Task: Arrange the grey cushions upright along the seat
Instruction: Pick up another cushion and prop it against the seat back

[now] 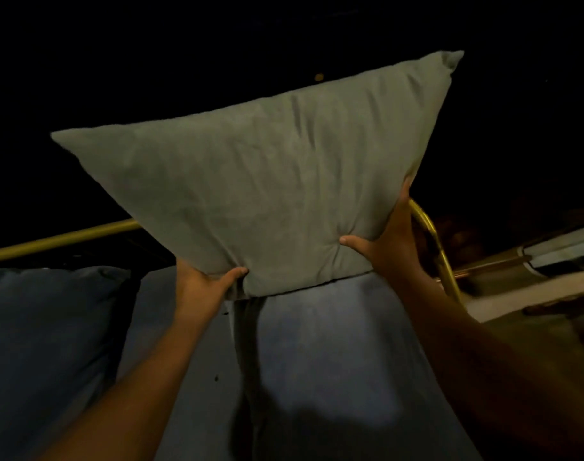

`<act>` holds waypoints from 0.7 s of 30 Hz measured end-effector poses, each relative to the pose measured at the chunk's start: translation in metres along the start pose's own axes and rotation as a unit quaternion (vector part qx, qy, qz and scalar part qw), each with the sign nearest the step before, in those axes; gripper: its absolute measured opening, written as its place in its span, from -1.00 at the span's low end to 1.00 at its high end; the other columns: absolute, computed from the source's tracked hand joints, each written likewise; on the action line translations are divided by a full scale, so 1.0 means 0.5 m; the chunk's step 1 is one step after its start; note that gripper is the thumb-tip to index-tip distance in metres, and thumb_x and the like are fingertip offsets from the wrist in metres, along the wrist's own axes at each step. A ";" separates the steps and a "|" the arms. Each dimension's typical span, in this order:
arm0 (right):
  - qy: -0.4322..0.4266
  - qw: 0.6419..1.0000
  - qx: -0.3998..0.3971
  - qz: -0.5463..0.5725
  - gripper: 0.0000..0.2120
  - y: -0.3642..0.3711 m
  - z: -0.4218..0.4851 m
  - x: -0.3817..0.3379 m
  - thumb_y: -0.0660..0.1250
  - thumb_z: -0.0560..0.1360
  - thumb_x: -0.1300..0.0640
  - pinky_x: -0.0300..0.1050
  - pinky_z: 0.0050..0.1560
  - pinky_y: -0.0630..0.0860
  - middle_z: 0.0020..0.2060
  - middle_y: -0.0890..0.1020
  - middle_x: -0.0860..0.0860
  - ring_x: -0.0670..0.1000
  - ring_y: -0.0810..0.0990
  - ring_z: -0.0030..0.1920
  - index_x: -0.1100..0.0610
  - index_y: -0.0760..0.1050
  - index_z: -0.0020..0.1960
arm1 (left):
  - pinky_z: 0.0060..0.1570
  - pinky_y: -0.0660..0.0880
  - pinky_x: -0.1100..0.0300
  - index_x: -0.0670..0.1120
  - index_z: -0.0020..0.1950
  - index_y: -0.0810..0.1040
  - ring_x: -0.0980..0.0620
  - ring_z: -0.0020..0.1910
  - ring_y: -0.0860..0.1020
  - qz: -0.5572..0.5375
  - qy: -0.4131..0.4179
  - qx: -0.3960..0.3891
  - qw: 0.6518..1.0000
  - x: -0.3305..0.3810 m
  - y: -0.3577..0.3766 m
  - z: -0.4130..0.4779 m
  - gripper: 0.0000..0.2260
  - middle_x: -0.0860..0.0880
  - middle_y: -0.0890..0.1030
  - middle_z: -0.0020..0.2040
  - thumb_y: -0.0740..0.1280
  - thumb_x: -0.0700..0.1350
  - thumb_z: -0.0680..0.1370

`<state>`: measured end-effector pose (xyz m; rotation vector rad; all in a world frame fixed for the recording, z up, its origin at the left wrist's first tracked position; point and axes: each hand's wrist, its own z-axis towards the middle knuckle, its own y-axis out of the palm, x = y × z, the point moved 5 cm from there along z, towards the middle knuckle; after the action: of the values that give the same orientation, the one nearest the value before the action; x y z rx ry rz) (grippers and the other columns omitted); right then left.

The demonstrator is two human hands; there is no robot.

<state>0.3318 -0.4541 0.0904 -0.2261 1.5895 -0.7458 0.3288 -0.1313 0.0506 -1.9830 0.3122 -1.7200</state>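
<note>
While both hands grip its lower corners, the grey cushion [250, 181] hangs over the seat [317, 344].
Left hand [200, 287] and right hand [383, 247] are closed on it; best lowered squarely toward the 12 o'clock brass rail [61, 241].

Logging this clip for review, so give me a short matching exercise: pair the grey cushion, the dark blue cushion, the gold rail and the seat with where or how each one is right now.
Things:
1. grey cushion
2. dark blue cushion
3. gold rail
4. seat

States:
A. runs along the back of the seat and curves down at the right end
B. held up in the air, gripped at its lower edge by the left hand and right hand
C. spread beneath the lifted cushion, with a seam down its middle
D. lying at the left end of the seat

Pairs: 1-B, 2-D, 3-A, 4-C
</note>
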 end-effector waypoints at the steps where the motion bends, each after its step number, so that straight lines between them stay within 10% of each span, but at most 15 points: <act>1: 0.012 1.000 -0.005 -0.004 0.29 0.005 0.003 0.022 0.64 0.16 0.10 -0.19 0.44 0.06 0.54 0.01 0.10 -0.07 0.02 0.50 0.12 -0.25 0.53 | 0.32 0.36 0.03 -0.18 0.35 0.32 -0.05 0.31 0.42 -0.001 -0.012 -0.019 1.000 -0.016 0.017 0.002 -0.18 -0.15 0.46 0.34 0.62 -0.09 0.19; 8: 0.104 0.994 -0.035 -0.003 0.32 0.028 -0.023 0.123 0.65 0.15 0.07 0.23 0.44 0.22 0.53 0.04 0.11 0.13 0.10 0.51 -0.03 -0.29 0.53 | 0.29 0.33 0.08 -0.12 0.38 0.32 0.03 0.31 0.38 -0.016 -0.045 -0.096 0.994 -0.048 0.096 -0.011 -0.19 -0.11 0.42 0.38 0.61 -0.15 0.21; 11: 0.143 0.989 -0.031 -0.022 0.32 0.032 -0.025 0.102 0.64 0.15 0.03 0.28 0.43 0.18 0.52 -0.10 0.18 0.23 0.03 0.51 0.04 -0.29 0.53 | 0.35 0.34 -0.06 -0.08 0.34 0.35 -0.09 0.34 0.40 -0.001 -0.048 -0.081 0.996 -0.046 0.078 0.000 -0.16 -0.17 0.41 0.37 0.60 0.12 0.16; 17: -0.135 0.973 0.051 -0.180 -0.09 0.019 -0.009 -0.072 0.33 0.31 -0.36 0.28 0.45 0.04 0.49 -0.02 0.08 0.23 -0.04 0.51 -0.06 0.05 0.51 | 0.46 -0.04 0.28 -0.15 0.53 -0.05 -0.12 0.51 -0.02 0.056 0.095 0.091 0.990 0.121 -0.021 0.021 0.04 -0.26 -0.06 0.52 0.53 0.09 0.27; 21: -0.179 0.946 0.034 -0.269 -0.32 0.043 0.040 -0.152 0.19 0.41 -0.37 0.30 0.42 -0.04 0.51 0.20 0.09 0.20 0.05 0.52 -0.08 0.26 0.44 | 0.37 -0.18 -0.34 0.16 0.51 0.07 -0.44 0.44 -0.26 0.264 0.173 0.030 0.948 0.202 0.003 0.064 -0.16 -0.12 -0.14 0.56 0.39 0.28 0.34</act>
<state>0.3701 -0.4025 0.1402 -0.7250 1.1563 -1.1057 0.3784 -0.1740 0.1342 -1.3712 0.8193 -1.6740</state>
